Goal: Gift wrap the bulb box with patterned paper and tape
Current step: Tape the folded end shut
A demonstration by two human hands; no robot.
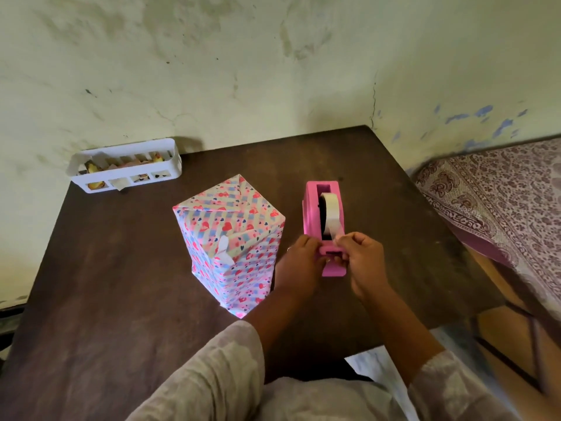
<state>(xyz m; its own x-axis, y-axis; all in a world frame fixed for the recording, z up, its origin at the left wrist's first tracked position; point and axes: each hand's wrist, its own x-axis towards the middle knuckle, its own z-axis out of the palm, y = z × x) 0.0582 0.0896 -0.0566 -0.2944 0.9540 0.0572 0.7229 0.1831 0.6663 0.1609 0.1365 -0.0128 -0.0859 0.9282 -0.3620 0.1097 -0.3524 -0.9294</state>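
The bulb box (230,238) stands upright in the middle of the dark wooden table (121,268), covered in paper patterned with hearts and stripes. A strip of tape sticks out at its near top corner. To its right sits a pink tape dispenser (324,214) with a white tape roll (330,208). My left hand (300,262) grips the dispenser's near end. My right hand (361,262) pinches the free end of the tape at the cutter.
A white slotted basket (127,168) with paper scraps sits at the table's far left corner against the wall. A bed with a patterned cloth (501,202) stands right of the table. The table's near right edge ends close to my arms.
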